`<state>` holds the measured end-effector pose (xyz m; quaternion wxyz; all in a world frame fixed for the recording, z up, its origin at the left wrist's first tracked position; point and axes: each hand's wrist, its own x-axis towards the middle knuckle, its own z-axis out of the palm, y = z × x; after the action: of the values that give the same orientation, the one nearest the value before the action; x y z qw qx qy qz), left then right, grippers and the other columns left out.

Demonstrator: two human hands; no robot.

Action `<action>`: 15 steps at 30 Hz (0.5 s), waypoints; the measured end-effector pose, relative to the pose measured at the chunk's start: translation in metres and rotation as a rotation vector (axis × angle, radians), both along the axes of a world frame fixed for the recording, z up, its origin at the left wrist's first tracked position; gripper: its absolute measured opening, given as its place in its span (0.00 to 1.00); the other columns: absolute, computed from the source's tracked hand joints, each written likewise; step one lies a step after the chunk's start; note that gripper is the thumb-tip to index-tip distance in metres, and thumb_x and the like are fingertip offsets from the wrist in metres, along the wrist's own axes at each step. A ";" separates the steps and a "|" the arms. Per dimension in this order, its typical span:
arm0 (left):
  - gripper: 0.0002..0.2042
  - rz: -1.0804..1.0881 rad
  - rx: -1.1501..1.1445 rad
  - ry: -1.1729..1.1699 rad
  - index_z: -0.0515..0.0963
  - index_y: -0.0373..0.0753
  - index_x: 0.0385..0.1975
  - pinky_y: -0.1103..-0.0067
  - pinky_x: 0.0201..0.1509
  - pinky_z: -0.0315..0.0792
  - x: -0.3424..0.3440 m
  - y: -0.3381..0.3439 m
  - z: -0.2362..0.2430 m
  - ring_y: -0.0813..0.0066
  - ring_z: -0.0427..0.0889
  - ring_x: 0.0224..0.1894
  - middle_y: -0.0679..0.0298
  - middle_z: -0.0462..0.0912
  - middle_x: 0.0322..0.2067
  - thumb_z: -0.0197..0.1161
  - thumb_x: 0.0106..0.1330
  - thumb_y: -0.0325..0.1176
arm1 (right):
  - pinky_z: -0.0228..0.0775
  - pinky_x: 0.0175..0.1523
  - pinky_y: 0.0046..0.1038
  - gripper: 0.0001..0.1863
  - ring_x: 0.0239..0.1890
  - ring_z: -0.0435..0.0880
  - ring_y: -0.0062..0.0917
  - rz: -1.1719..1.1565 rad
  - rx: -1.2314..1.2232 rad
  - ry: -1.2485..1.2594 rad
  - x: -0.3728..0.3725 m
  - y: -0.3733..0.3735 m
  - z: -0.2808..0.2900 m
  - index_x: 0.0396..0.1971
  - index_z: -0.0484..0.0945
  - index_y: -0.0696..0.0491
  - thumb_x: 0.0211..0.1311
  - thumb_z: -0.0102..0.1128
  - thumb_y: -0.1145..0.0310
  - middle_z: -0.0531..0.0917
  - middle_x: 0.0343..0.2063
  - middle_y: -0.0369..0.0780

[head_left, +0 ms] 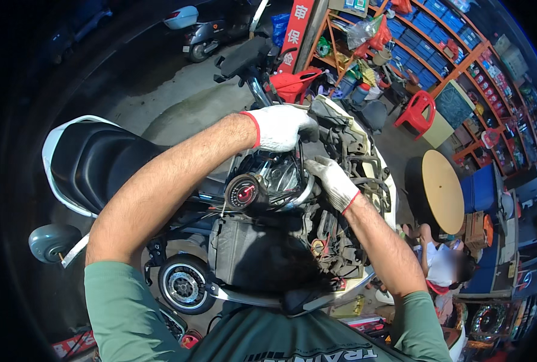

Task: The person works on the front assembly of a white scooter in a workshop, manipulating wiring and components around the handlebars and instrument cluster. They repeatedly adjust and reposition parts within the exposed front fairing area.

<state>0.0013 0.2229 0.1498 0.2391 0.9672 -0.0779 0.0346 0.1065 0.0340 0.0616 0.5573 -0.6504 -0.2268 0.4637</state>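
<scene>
I lean over the opened-up body of a vehicle with a cream edge [391, 194], its dark hoses, brackets and wiring exposed. A white glove with a red cuff covers my left hand [280, 128], whose fingers curl down over dark parts at the far side. Whatever those fingers grip is hidden. My right hand [333, 180], gloved alike, reaches in from the right with its fingers bunched near a curved pale tube [306, 194] and cables. I cannot make out what is in them. Left of the hands sits a round gauge [242, 192] with a red needle area.
A black panel [235, 247] lies nearest me. Left are a black seat [108, 160] and a wheel [184, 283]. A red chair [417, 113], a round table [442, 192], a seated person [446, 265] and shelves of blue bins [422, 45] stand right. A scooter [205, 36] is parked behind.
</scene>
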 end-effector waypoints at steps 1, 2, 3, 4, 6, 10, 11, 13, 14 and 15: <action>0.18 0.039 0.009 -0.006 0.81 0.35 0.50 0.66 0.59 0.77 -0.008 -0.002 0.007 0.56 0.84 0.52 0.52 0.85 0.46 0.52 0.62 0.20 | 0.61 0.23 0.21 0.14 0.19 0.72 0.15 0.011 0.008 0.000 0.001 0.001 -0.002 0.49 0.77 0.62 0.76 0.55 0.67 0.79 0.25 0.33; 0.17 0.079 0.018 -0.013 0.81 0.35 0.50 0.65 0.58 0.77 -0.016 -0.005 0.013 0.55 0.84 0.52 0.51 0.84 0.46 0.53 0.63 0.21 | 0.62 0.23 0.21 0.13 0.19 0.72 0.15 0.025 0.016 -0.001 0.002 0.002 -0.002 0.48 0.77 0.62 0.76 0.55 0.67 0.79 0.25 0.33; 0.16 0.120 0.071 -0.028 0.80 0.36 0.51 0.64 0.59 0.77 -0.025 -0.010 0.020 0.54 0.83 0.53 0.51 0.83 0.47 0.55 0.63 0.23 | 0.63 0.23 0.20 0.13 0.20 0.73 0.15 0.033 0.023 0.002 0.002 0.004 -0.003 0.47 0.77 0.62 0.76 0.55 0.67 0.80 0.25 0.33; 0.16 0.150 0.122 -0.045 0.80 0.36 0.52 0.63 0.59 0.77 -0.034 -0.018 0.026 0.53 0.82 0.53 0.51 0.82 0.48 0.57 0.64 0.24 | 0.66 0.24 0.19 0.12 0.19 0.74 0.16 -0.004 0.031 0.079 -0.004 0.000 0.013 0.46 0.77 0.60 0.76 0.55 0.66 0.80 0.25 0.33; 0.17 0.286 0.249 -0.061 0.78 0.38 0.54 0.63 0.59 0.76 -0.058 -0.041 0.038 0.50 0.80 0.54 0.52 0.81 0.50 0.61 0.65 0.27 | 0.69 0.27 0.20 0.12 0.23 0.77 0.16 0.118 0.007 0.123 0.015 -0.006 0.006 0.47 0.77 0.60 0.76 0.55 0.65 0.81 0.27 0.35; 0.14 0.470 0.297 -0.225 0.80 0.40 0.47 0.65 0.55 0.76 -0.121 -0.075 0.045 0.52 0.80 0.51 0.54 0.80 0.45 0.62 0.62 0.23 | 0.73 0.29 0.18 0.15 0.31 0.79 0.14 0.258 -0.027 0.160 0.033 -0.009 0.001 0.50 0.78 0.57 0.75 0.61 0.62 0.82 0.37 0.33; 0.15 0.555 0.283 -0.211 0.80 0.40 0.47 0.65 0.58 0.75 -0.136 -0.088 0.050 0.52 0.79 0.54 0.54 0.80 0.47 0.63 0.59 0.21 | 0.73 0.30 0.19 0.16 0.31 0.79 0.14 0.277 -0.029 0.168 0.034 -0.007 -0.002 0.51 0.78 0.57 0.74 0.62 0.61 0.82 0.38 0.32; 0.16 0.583 0.392 -0.271 0.79 0.38 0.50 0.64 0.62 0.73 -0.158 -0.103 0.042 0.55 0.78 0.56 0.55 0.81 0.47 0.64 0.61 0.25 | 0.75 0.34 0.21 0.21 0.36 0.79 0.14 0.371 -0.013 0.153 0.041 -0.006 -0.001 0.58 0.76 0.57 0.75 0.62 0.58 0.82 0.42 0.32; 0.17 0.603 0.446 -0.268 0.79 0.39 0.50 0.63 0.64 0.71 -0.164 -0.108 0.039 0.54 0.78 0.58 0.55 0.81 0.49 0.64 0.60 0.24 | 0.76 0.37 0.23 0.18 0.36 0.80 0.17 0.380 -0.010 0.153 0.046 -0.010 -0.003 0.56 0.77 0.57 0.74 0.59 0.62 0.82 0.41 0.34; 0.18 0.637 0.502 -0.261 0.79 0.39 0.50 0.61 0.66 0.70 -0.173 -0.114 0.035 0.53 0.77 0.60 0.55 0.81 0.50 0.65 0.58 0.24 | 0.76 0.40 0.25 0.15 0.36 0.81 0.20 0.402 -0.009 0.153 0.046 -0.011 -0.002 0.55 0.78 0.57 0.74 0.55 0.67 0.82 0.40 0.36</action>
<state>-0.1713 0.1084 0.1851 -0.0385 0.9586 0.1894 0.2091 0.1527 0.0228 0.0596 0.4662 -0.5574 -0.3070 0.6146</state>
